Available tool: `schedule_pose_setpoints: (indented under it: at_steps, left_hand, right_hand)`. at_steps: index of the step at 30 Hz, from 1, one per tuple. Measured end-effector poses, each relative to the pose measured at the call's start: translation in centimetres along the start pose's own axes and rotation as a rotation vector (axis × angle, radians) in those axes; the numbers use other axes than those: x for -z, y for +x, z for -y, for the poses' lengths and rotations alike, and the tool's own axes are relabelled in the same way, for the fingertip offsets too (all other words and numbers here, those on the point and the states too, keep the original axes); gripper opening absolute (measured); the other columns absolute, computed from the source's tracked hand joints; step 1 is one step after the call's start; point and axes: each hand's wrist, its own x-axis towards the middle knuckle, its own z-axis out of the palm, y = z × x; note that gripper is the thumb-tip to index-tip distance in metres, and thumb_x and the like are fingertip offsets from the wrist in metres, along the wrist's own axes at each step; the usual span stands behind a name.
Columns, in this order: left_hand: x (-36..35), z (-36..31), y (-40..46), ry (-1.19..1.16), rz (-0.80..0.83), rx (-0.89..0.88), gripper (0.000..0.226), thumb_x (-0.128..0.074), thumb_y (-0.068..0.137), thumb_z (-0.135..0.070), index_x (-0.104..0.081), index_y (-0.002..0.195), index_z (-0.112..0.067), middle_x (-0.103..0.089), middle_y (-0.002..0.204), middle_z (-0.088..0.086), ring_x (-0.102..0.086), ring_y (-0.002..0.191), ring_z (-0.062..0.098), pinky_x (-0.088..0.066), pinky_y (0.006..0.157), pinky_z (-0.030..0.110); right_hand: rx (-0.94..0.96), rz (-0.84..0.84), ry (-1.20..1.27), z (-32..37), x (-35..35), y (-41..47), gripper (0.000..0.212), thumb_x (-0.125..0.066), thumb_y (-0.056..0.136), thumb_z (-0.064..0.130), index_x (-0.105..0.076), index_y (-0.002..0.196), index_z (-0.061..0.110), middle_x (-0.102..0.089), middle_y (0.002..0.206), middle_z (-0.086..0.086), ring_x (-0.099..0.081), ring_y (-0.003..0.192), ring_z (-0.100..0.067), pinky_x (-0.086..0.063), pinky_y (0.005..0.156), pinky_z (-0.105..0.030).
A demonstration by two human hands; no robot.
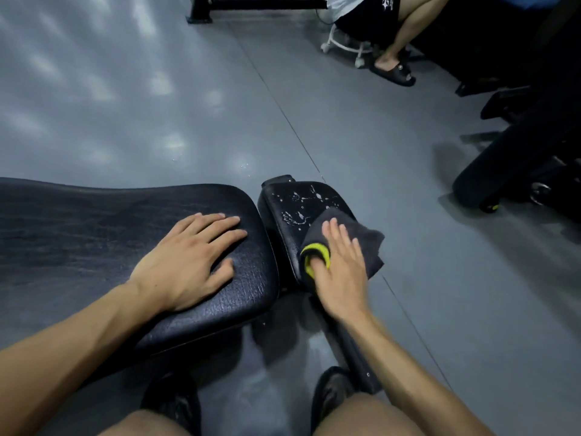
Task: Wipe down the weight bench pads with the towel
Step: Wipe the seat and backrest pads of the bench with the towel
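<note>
Beyond the right hand (341,262), pressed flat on the towel (352,243), droplets (301,209) lay farther along the small pad (283,199); left hand (191,256) rested flat, holding nothing, on the long pad (94,221).

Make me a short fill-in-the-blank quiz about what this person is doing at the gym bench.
1. The right hand presses a dark ____ onto the small pad.
2. The left hand rests flat on the ____ pad.
3. White droplets lie on the ____ pad.

Missing words: towel; large; small
</note>
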Motion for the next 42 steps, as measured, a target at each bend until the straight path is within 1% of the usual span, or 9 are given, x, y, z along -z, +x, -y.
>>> schedule_pose_setpoints:
  at_steps: [4, 9, 12, 15, 17, 21, 29, 37, 42]
  left_hand:
    - [0.0, 0.0, 0.0, 0.002, -0.008, -0.001, 0.056, -0.036, 0.094, -0.049, -0.052, 0.144, -0.030, -0.044, 0.157, -0.005, -0.037, 0.145, 0.019, -0.024, 0.123, 0.044]
    - [-0.1, 0.1, 0.0, -0.001, -0.014, -0.005, 0.056, -0.036, 0.093, -0.049, -0.053, 0.143, -0.029, -0.045, 0.156, -0.005, -0.038, 0.145, 0.019, -0.025, 0.122, 0.044]
    - [-0.1, 0.1, -0.1, -0.004, -0.012, 0.002, 0.056, -0.036, 0.094, -0.048, -0.053, 0.143, -0.029, -0.045, 0.156, -0.005, -0.038, 0.145, 0.019, -0.025, 0.122, 0.044]
    - [0.0, 0.1, -0.1, -0.012, -0.019, 0.001, 0.056, -0.036, 0.094, -0.048, -0.053, 0.143, -0.029, -0.045, 0.156, -0.005, -0.038, 0.145, 0.019, -0.024, 0.123, 0.044]
    - [0.0, 0.1, -0.1, -0.013, -0.026, 0.007, 0.056, -0.036, 0.094, -0.049, -0.052, 0.144, -0.030, -0.044, 0.156, -0.005, -0.037, 0.146, 0.019, -0.023, 0.123, 0.043]
    - [0.0, 0.2, -0.1, -0.019, -0.018, 0.008, 0.056, -0.036, 0.094, -0.049, -0.051, 0.144, -0.030, -0.044, 0.157, -0.006, -0.036, 0.146, 0.018, -0.022, 0.124, 0.043]
    - [-0.2, 0.0, -0.2, -0.027, -0.021, 0.022, 0.056, -0.036, 0.094, -0.048, -0.050, 0.145, -0.030, -0.041, 0.159, -0.006, -0.034, 0.147, 0.018, -0.020, 0.124, 0.042]
    - [0.0, -0.1, -0.2, -0.028, -0.035, 0.019, 0.056, -0.037, 0.093, -0.046, -0.052, 0.143, -0.028, -0.045, 0.156, -0.004, -0.036, 0.146, 0.019, -0.022, 0.124, 0.042]
    - [0.0, -0.1, -0.4, -0.038, -0.037, 0.023, 0.055, -0.038, 0.094, -0.046, -0.053, 0.144, -0.027, -0.044, 0.157, -0.004, -0.036, 0.146, 0.019, -0.021, 0.124, 0.043]
  right_hand:
    - [0.233, 0.161, 0.006, -1.7, 1.7, -2.3, 0.085, -0.041, 0.077, 0.024, -0.024, 0.160, 0.023, -0.012, 0.167, 0.013, -0.003, 0.155, -0.003, 0.000, 0.127, -0.030]
    - [-0.219, 0.034, -0.091, -0.6, 1.2, 5.5, 0.064, -0.039, 0.103, 0.036, -0.020, 0.161, 0.018, -0.009, 0.170, 0.002, -0.006, 0.157, -0.015, 0.000, 0.127, -0.037]
    - [0.033, 0.061, -0.129, 2.4, -0.3, 0.4, 0.075, -0.033, 0.096, 0.045, -0.010, 0.162, 0.019, 0.001, 0.169, 0.003, 0.003, 0.157, -0.015, 0.004, 0.126, -0.035]
    - [0.276, 0.222, -0.147, 1.0, 1.0, -3.7, 0.090, -0.038, 0.078, 0.033, -0.006, 0.162, 0.025, 0.006, 0.169, 0.010, 0.011, 0.155, -0.007, 0.004, 0.127, -0.035]
    - [0.209, 0.210, -0.106, -0.3, 1.7, -0.5, 0.090, -0.042, 0.076, 0.026, -0.013, 0.162, 0.026, -0.002, 0.169, 0.011, 0.003, 0.156, -0.006, -0.001, 0.128, -0.037]
    - [-0.043, 0.133, -0.218, 2.5, 0.2, 5.0, 0.071, -0.037, 0.103, 0.042, -0.006, 0.163, 0.017, 0.002, 0.170, 0.000, 0.002, 0.157, -0.017, 0.002, 0.127, -0.038]
    - [0.159, 0.121, -0.344, 1.7, -0.7, -3.0, 0.097, -0.060, 0.093, 0.043, 0.001, 0.162, 0.014, 0.005, 0.170, -0.004, 0.009, 0.157, -0.019, 0.000, 0.127, -0.041]
    - [-0.015, 0.175, -0.316, 7.5, -2.2, 8.5, 0.085, -0.048, 0.101, 0.036, 0.006, 0.160, 0.006, 0.010, 0.169, -0.016, 0.010, 0.156, -0.029, 0.003, 0.127, -0.045]
    - [0.161, 0.112, -0.220, 4.0, -0.8, 0.9, 0.087, -0.053, 0.100, 0.032, 0.005, 0.161, 0.012, 0.011, 0.169, -0.008, 0.011, 0.156, -0.021, 0.004, 0.127, -0.039]
